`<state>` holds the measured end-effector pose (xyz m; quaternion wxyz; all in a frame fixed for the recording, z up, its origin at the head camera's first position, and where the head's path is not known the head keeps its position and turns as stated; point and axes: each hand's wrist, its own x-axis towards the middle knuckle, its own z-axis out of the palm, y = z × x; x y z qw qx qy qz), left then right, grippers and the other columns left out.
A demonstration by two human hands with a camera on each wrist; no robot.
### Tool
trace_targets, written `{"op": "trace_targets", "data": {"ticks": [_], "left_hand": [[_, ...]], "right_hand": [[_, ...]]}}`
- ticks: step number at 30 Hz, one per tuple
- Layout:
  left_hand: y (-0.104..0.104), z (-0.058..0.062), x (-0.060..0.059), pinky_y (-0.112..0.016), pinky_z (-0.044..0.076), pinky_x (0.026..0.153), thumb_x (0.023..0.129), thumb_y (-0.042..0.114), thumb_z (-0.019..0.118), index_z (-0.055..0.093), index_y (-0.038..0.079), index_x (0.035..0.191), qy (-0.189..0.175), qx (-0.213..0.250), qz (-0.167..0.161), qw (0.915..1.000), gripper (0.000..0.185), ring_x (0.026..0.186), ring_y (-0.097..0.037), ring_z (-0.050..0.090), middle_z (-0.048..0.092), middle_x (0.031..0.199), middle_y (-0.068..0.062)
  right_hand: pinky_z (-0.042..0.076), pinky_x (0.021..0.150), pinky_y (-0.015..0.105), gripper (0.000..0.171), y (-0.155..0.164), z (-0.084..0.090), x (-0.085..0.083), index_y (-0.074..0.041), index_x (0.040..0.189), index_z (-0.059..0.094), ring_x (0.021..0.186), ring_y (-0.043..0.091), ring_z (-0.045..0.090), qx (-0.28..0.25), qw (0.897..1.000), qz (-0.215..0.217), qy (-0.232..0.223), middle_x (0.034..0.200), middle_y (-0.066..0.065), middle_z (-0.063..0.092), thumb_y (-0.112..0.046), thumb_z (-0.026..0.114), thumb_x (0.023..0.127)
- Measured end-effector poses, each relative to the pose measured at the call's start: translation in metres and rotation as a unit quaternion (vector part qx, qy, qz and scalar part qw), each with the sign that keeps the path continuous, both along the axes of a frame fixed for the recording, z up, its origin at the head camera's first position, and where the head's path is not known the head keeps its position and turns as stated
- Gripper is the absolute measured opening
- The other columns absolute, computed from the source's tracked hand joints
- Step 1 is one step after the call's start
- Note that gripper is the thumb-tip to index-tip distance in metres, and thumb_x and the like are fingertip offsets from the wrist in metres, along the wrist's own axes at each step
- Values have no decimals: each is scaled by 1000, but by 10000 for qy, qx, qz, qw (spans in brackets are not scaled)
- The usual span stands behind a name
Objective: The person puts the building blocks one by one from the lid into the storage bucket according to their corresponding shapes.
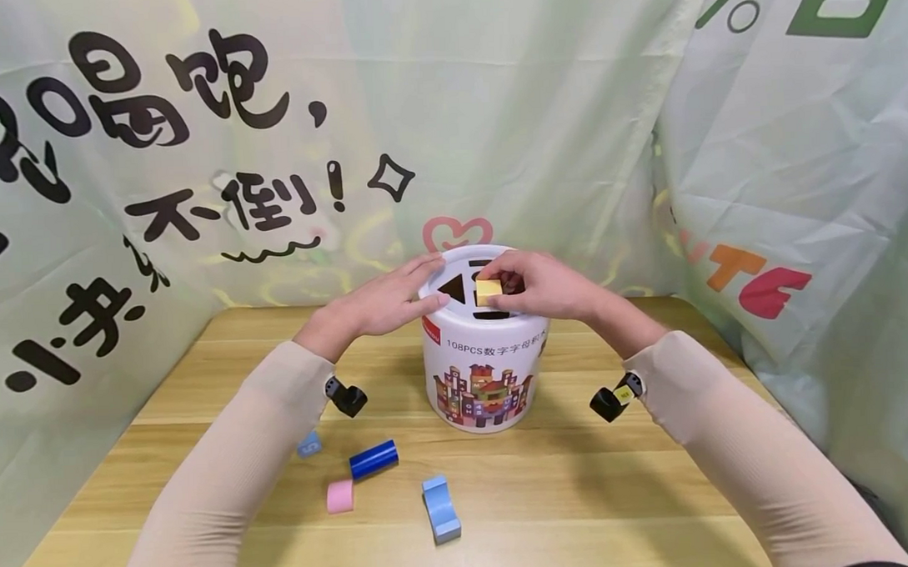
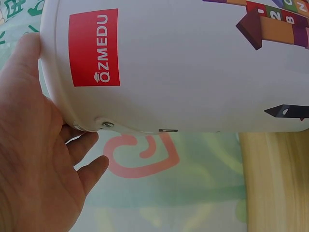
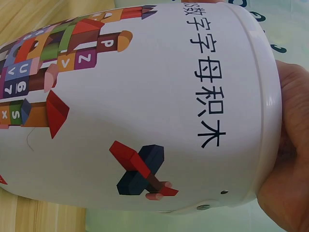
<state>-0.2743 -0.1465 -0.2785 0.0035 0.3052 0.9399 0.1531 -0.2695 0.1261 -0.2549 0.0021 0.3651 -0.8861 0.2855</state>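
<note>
A white bucket (image 1: 481, 374) with a slotted white lid stands upright on the table, its front printed with colourful toy buildings. My right hand (image 1: 547, 284) pinches a yellow block (image 1: 488, 291) between thumb and fingers, right at a square opening in the lid. On the left side of the rim rests my left hand (image 1: 383, 301), fingers extended and thumb near the triangular hole (image 1: 452, 290). The left wrist view shows that hand (image 2: 43, 140) against the lid edge beside a red label (image 2: 94, 47). In the right wrist view, the bucket wall hides the block and most fingers.
On the wooden table (image 1: 552, 505) lie a blue cylinder (image 1: 373, 460), a pink block (image 1: 340, 496), a light-blue curved block (image 1: 441, 509) and a small blue block (image 1: 309, 444) with a numeral, partly behind the left forearm. Printed cloth (image 1: 553, 105) hangs around the table's back and sides.
</note>
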Motion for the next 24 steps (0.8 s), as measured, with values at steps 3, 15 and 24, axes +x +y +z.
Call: {"op": "trace_targets", "data": {"ticks": [3,15,24], "left_hand": [[0,0,0,-51,30,111,94,72,32,14,22,159,-11,-9,12,10000,84,144,-27,25,10,163,1],[0,-1,-2,-50,30,111,94,71,31,14,21,159,14,-12,1,10000,83,144,-26,25,11,163,0],[0,0,-2,-50,30,111,94,71,31,15,20,159,39,-16,-35,10000,83,143,-27,26,12,163,-2]], "right_hand": [[49,76,36,35,0,0,0,-10,121,66,86,19,57,68,10000,21,10,100,3,63,-23,72,90],[49,84,38,34,0,2,0,-7,121,65,94,20,58,89,9999,132,-7,106,8,63,-19,71,90],[48,85,39,35,1,0,0,-7,121,65,96,21,58,21,9999,117,-2,107,7,62,-20,71,89]]}}
